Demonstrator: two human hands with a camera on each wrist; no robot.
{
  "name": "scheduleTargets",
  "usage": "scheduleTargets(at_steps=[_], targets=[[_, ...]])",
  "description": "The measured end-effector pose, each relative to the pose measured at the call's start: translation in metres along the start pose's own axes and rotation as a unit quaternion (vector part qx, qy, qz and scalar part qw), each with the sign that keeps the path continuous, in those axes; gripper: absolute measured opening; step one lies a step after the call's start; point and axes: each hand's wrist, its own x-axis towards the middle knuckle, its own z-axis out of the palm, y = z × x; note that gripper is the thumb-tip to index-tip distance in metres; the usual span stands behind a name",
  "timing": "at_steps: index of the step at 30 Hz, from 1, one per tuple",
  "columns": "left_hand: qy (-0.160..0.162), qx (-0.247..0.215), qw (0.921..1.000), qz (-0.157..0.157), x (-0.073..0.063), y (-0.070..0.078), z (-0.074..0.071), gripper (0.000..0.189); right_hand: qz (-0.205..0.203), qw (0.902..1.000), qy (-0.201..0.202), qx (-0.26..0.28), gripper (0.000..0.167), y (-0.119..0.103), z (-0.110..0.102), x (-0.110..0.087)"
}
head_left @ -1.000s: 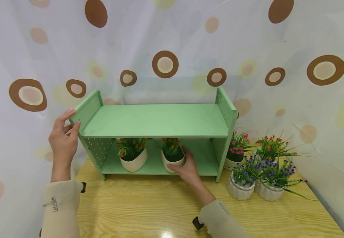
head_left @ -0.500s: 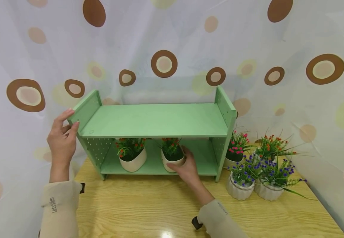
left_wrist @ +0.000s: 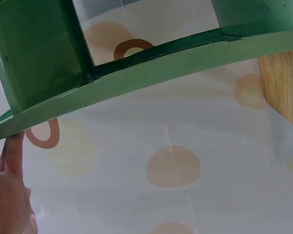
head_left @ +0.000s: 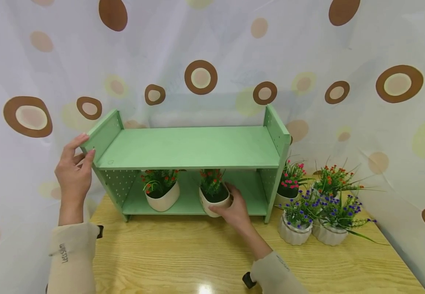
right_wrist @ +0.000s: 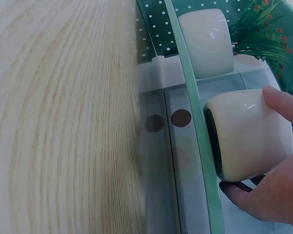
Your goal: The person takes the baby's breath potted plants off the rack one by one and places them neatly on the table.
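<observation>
A green two-level shelf (head_left: 190, 148) stands on the wooden table. My left hand (head_left: 74, 173) holds the upper front corner of its left side panel, fingers on the outside and thumb at the front edge. Inside the lower level, my right hand (head_left: 236, 208) grips a white flowerpot (right_wrist: 251, 134) from its right side, thumb in front and fingers behind. Red-flowered greenery (head_left: 212, 183) grows from this pot, and its base overlaps the shelf's front edge in the head view. To its left, a similar white flowerpot (head_left: 163, 199) with red flowers sits on the same board.
Right of the shelf, several potted plants stand on the table (head_left: 183, 253): one with pink flowers (head_left: 290, 181), one with orange-red flowers (head_left: 333, 181), and white ribbed pots (head_left: 295, 232) with blue flowers. A dotted curtain (head_left: 212, 49) hangs behind.
The gripped flowerpot has come slightly forward toward the shelf's front edge, and my right hand has moved with it. My left hand keeps its hold on the side panel.
</observation>
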Motion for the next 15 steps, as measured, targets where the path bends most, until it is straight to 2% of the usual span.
scheduleTargets(at_steps=[15], targets=[[0.004,-0.006,1.0000,0.005,0.001,-0.003,0.001,0.040,0.011,0.9994,-0.021,0.026,0.088,-0.002,-0.016,-0.025]])
